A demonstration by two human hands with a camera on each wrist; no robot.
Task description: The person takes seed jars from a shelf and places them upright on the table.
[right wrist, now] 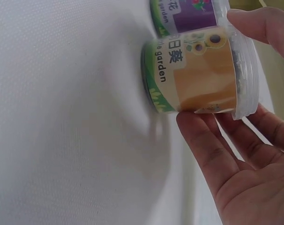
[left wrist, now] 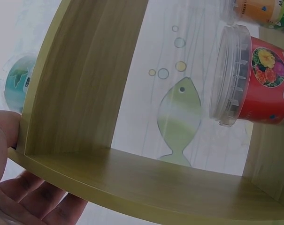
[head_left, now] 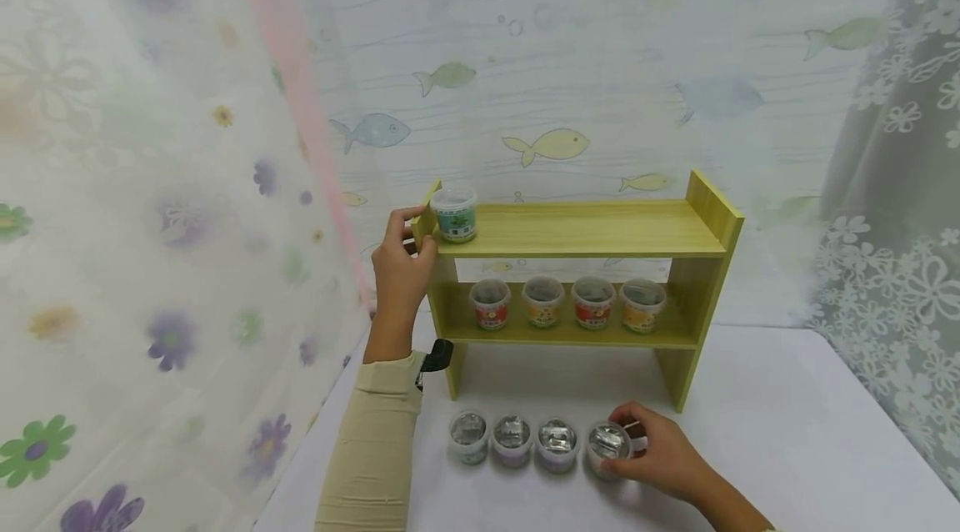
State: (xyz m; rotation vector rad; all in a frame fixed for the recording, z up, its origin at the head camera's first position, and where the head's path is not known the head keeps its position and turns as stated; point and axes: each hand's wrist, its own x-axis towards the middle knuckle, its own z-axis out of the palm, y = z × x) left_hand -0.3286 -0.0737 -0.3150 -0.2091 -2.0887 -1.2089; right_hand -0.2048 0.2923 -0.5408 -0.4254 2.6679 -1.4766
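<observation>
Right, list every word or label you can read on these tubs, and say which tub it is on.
"garden", plus the characters "日葵": orange-labelled tub held by the right hand.
"garden" cut off, plus "花": purple-labelled tub beside it.
Large characters, cut off at the frame edge: red tub on the shelf.
Teal tub by the left hand: too blurred.

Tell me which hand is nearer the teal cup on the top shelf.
Left. The left hand grips the shelf end beside the teal cup; the right hand holds a cup on the table.
</observation>
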